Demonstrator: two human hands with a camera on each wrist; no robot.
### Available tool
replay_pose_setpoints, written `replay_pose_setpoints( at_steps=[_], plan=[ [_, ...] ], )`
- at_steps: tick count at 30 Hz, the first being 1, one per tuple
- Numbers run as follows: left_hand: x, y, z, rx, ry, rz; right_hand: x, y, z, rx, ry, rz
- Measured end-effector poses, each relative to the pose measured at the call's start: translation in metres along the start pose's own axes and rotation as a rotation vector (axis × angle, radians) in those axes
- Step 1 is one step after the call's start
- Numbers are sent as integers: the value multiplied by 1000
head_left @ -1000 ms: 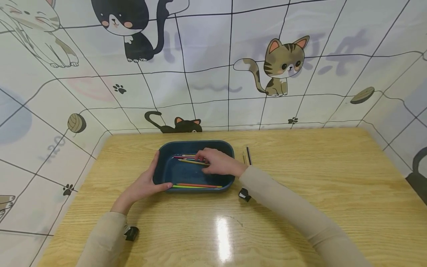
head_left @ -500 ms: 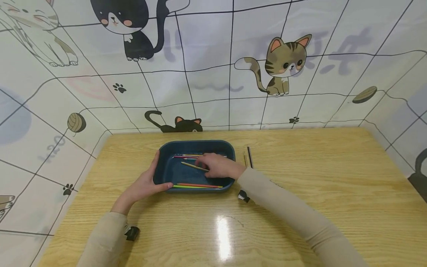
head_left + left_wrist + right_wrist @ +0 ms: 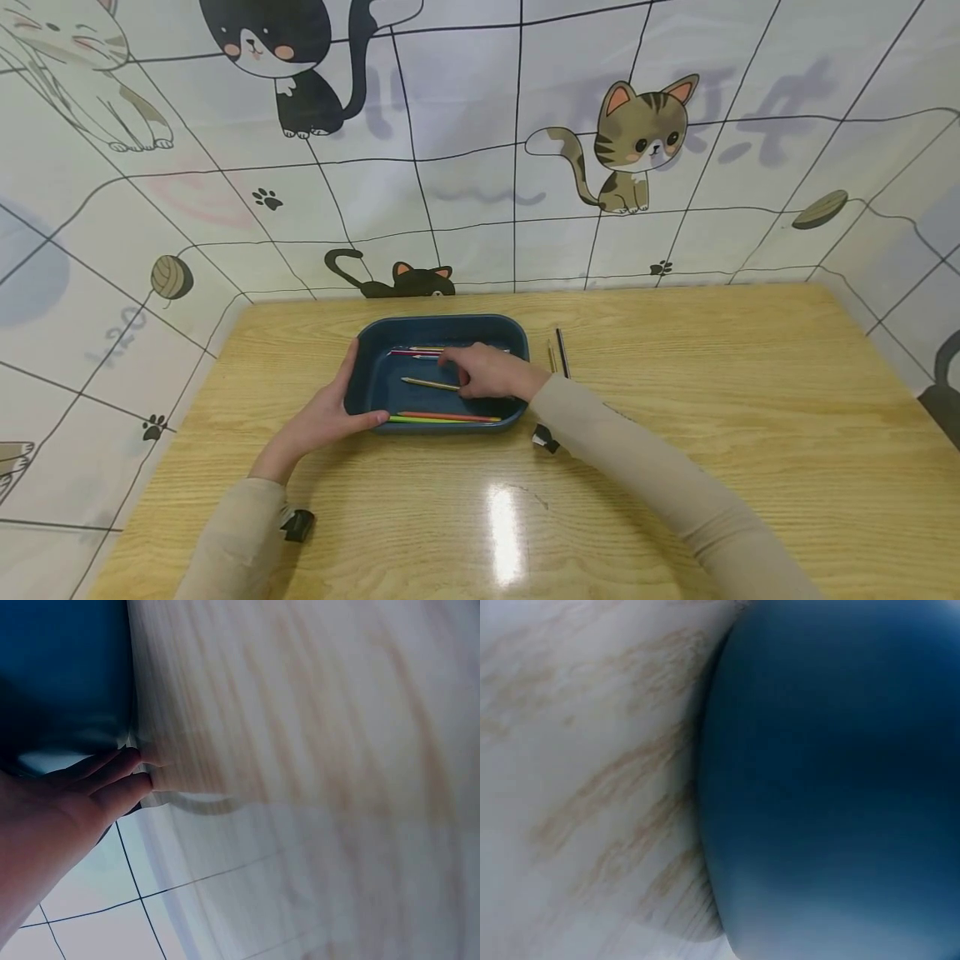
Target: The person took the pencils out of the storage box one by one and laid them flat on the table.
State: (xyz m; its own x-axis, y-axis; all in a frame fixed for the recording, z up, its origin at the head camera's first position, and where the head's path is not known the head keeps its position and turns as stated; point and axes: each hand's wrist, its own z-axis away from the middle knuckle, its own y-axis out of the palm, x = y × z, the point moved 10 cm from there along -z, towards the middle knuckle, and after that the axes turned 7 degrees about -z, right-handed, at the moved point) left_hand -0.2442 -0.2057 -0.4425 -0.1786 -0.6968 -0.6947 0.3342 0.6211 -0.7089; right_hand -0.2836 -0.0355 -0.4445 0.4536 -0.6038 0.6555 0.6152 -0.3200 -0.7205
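Note:
A dark blue tray (image 3: 367,333) with rounded corners holds several coloured pencils. My left hand (image 3: 330,412) grips its front left corner, the thumb over the front rim and the fingers along the outer left wall. In the left wrist view, fingers (image 3: 112,784) lie against the blue side. Inside the tray, my right hand (image 3: 487,371) hovers with its index finger pointing left, apart from a yellowish pencil (image 3: 427,383). That pencil's right end meets the hand near the thumb. Orange (image 3: 442,415) and green pencils lie along the front wall; red pencils (image 3: 405,352) and others lie at the back.
Two pencils (image 3: 562,354), one dark and one yellowish, lie on the wooden table (image 3: 712,375) right of the tray, partly behind the right sleeve (image 3: 652,467). A cat-print wall covering (image 3: 465,192) stands behind. The right wrist view shows the tray's outer wall (image 3: 817,787).
The yellowish pencil has shifted from beside the back group toward the middle of the tray, swinging to a slant and then flatter. My right hand moved slightly forward to back little; left hand stayed put.

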Motion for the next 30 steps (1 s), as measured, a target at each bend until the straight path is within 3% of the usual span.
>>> replay_pose_setpoints(
  at_steps=[7, 19, 30],
  plan=[
    [-2, 0, -1, 1, 3, 5, -3, -2, -1, -20, 6, -24],
    [-3, -1, -1, -7, 7, -10, -3, -5, -2, -18, -29, -197],
    [-1, -1, 0, -15, 15, -19, 1, -24, 2, -153, -128, -309]
  ],
)
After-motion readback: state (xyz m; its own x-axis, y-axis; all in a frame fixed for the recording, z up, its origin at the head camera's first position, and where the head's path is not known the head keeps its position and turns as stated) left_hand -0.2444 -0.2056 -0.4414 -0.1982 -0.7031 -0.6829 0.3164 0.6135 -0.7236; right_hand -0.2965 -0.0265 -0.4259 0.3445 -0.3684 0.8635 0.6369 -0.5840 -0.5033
